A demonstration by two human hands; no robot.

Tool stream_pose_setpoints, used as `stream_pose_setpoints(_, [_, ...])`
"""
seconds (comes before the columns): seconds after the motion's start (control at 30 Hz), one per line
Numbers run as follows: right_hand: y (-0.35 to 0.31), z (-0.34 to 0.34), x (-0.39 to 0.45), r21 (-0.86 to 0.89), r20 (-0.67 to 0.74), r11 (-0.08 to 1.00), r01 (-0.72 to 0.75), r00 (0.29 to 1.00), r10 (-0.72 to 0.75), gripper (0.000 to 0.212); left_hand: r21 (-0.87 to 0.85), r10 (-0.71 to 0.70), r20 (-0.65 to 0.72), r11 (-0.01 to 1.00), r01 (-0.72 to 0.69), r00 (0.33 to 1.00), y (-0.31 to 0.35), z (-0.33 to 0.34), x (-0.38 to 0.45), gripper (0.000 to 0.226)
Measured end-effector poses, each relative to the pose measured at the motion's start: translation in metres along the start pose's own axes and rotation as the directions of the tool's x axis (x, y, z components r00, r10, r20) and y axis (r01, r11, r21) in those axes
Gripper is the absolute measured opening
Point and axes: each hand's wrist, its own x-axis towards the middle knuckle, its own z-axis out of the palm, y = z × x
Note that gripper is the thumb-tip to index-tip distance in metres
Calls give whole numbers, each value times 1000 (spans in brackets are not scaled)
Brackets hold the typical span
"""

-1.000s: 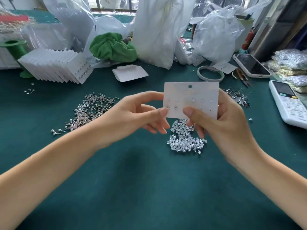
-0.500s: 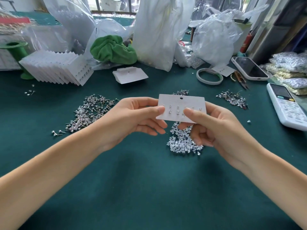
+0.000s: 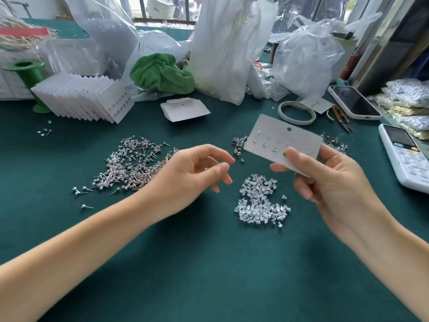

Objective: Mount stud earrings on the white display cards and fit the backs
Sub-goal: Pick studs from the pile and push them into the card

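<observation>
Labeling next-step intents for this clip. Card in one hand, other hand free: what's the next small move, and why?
Probably the left hand drops to the pile of clear backs and pinches one. The right hand alone holds the white card, tilted, with several studs already through it. The left hand's fingers hang loosely curled and hold nothing, just left of that pile.

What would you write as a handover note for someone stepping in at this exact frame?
Right hand pinches the white display card by its near edge, above the table. Left hand is free, fingers loosely curled, holding nothing.
Loose stud earrings are piled left of that hand; clear backs lie heaped below the card. Finished cards are fanned at far left.
Done: several studs sit in the card.
Left: empty holes remain to fill; whether backs are fitted cannot be seen.
</observation>
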Motion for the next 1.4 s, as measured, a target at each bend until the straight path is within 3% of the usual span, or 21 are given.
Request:
stream_pose_setpoints(0.13, [2,-1,-1,20,-68,998,54,996,-52,25,347,144,67,924,-158,987,-7,7,-3,10])
stream_pose_setpoints(0.2, [2,1,-2,23,-62,998,56,997,-55,27,441,187,86,874,-206,979,-9,11,-4,9])
stream_pose_setpoints(0.9, [6,3,-6,46,31,998,49,998,-50,28,426,185,25,887,-178,982,-10,18,3,9])
stream_pose_setpoints(1.03, [7,2,-5,32,35,998,58,998,-59,29,315,177,6,934,-170,984,-9,14,2,9])
stream_pose_setpoints(1.23, [7,6,-10,-76,72,985,155,986,-149,28,5,106,-200,994,-107,974,-3,-1,7,11])
stream_pose_setpoints(1.4, [13,10,-18,-230,125,902,365,930,-345,27,-177,-40,-229,984,-1,973,2,-14,11,5])
